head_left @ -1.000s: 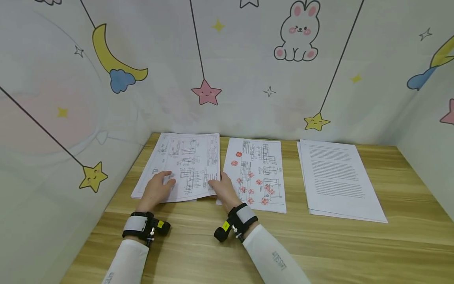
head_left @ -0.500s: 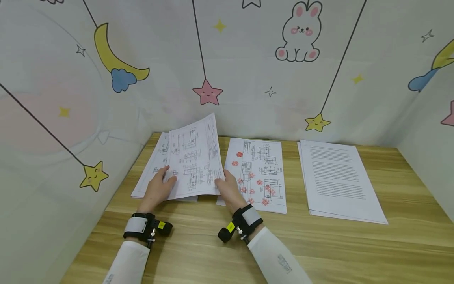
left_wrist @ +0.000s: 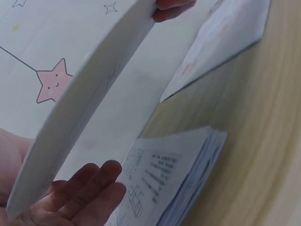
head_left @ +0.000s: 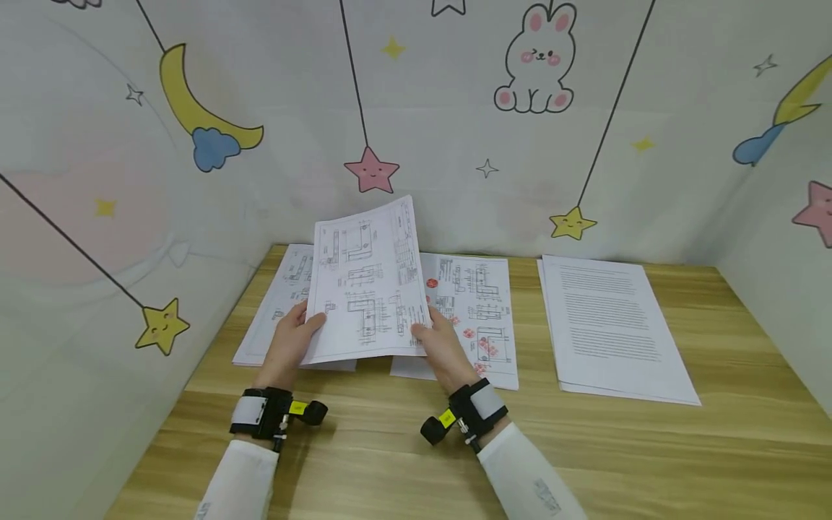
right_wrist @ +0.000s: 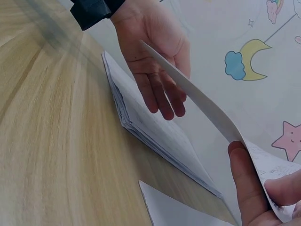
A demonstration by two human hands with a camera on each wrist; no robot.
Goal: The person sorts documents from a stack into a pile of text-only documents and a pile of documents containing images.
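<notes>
A sheet of paper (head_left: 364, 282) with technical drawings is held up, tilted with its far edge raised, over the left paper stack. My left hand (head_left: 286, 345) holds its left edge, thumb in front and fingers behind; in the left wrist view the fingers (left_wrist: 94, 193) extend under the slightly bowed sheet. My right hand (head_left: 451, 354) pinches the lower right edge between thumb and fingers, as the right wrist view shows with a finger (right_wrist: 247, 183) behind it. Beneath, the left stack of drawings (head_left: 263, 332) is partly covered. Stamped drawings (head_left: 497, 303) with red round marks lie just right of it.
A stack of printed text pages (head_left: 611, 325) lies on the right of the wooden table (head_left: 364, 448). A white cloth wall (head_left: 455, 209) with cartoon prints rises behind the table's back edge, and side walls stand left and right.
The drawing sheet has come up off the left stack, its far edge tilting upward, and has shifted right with both hands. It now overlaps the stamped drawings in the head view.
</notes>
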